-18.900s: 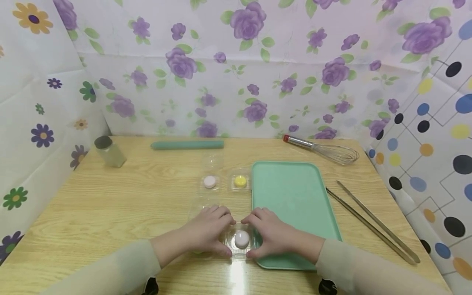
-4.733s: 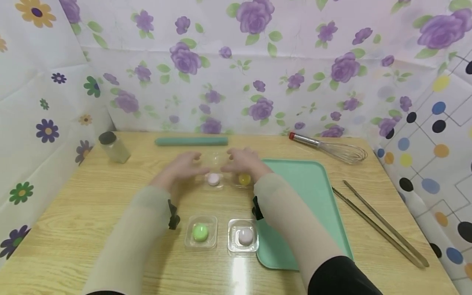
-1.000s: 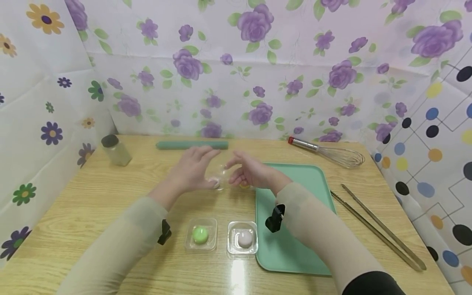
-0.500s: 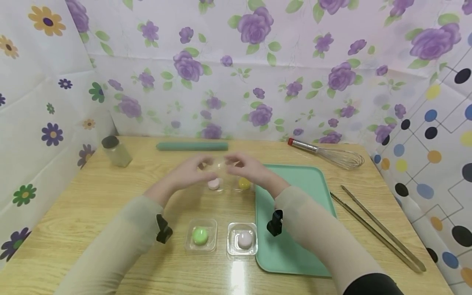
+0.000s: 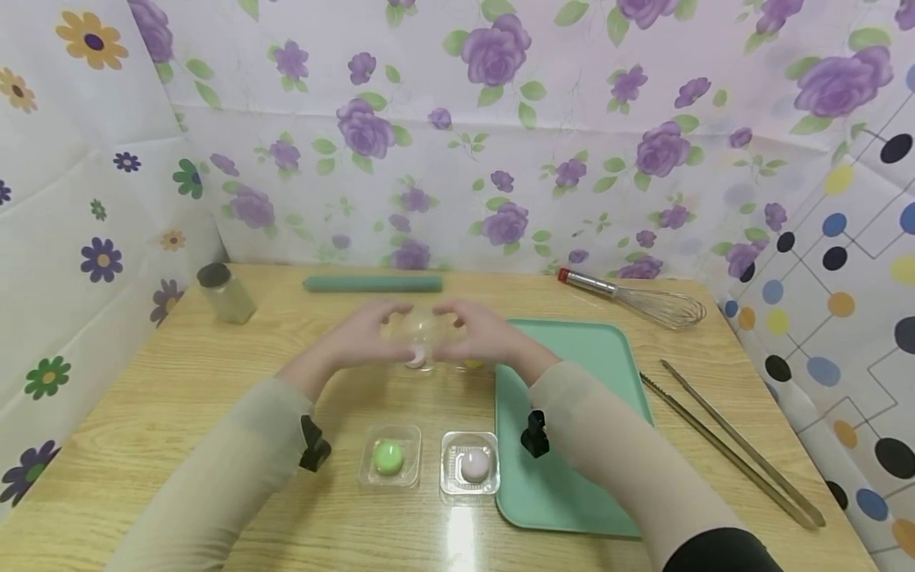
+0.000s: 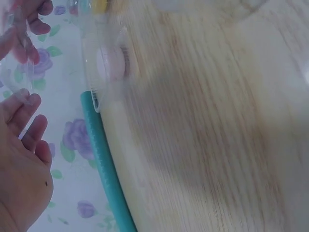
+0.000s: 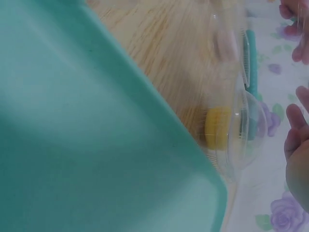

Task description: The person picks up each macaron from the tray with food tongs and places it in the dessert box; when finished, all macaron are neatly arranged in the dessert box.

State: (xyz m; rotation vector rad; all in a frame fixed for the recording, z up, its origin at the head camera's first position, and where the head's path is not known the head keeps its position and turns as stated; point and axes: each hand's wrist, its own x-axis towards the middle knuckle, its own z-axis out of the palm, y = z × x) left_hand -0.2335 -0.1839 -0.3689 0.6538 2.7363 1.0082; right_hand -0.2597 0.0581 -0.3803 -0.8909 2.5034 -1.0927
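Observation:
My left hand (image 5: pixel 366 334) and right hand (image 5: pixel 486 334) face each other near the back of the table. Their curled fingers and thumbs hold opposite edges of a clear domed plastic lid (image 5: pixel 423 324). Below the lid, a pale pink macaron (image 5: pixel 416 359) sits in a clear plastic box. In the left wrist view, fingertips of my left hand (image 6: pixel 29 150) touch the lid's edge. A yellow macaron (image 7: pixel 217 128) in its own domed box is largely covered by my right hand in the head view. Nearer the front, a green macaron (image 5: pixel 388 457) and a lilac macaron (image 5: pixel 475 465) lie in clear boxes.
A green tray (image 5: pixel 572 492) lies under my right forearm, beside the boxes. Metal tongs (image 5: pixel 736 441) rest to its right, with a whisk (image 5: pixel 636 298) behind. A teal rod (image 5: pixel 373 284) and a dark-capped jar (image 5: pixel 225 294) stand along the back left.
Both hands have gone from the lilac macaron's box at the front to the pink macaron's box behind. In the last second my fingers have settled on both sides of the lid.

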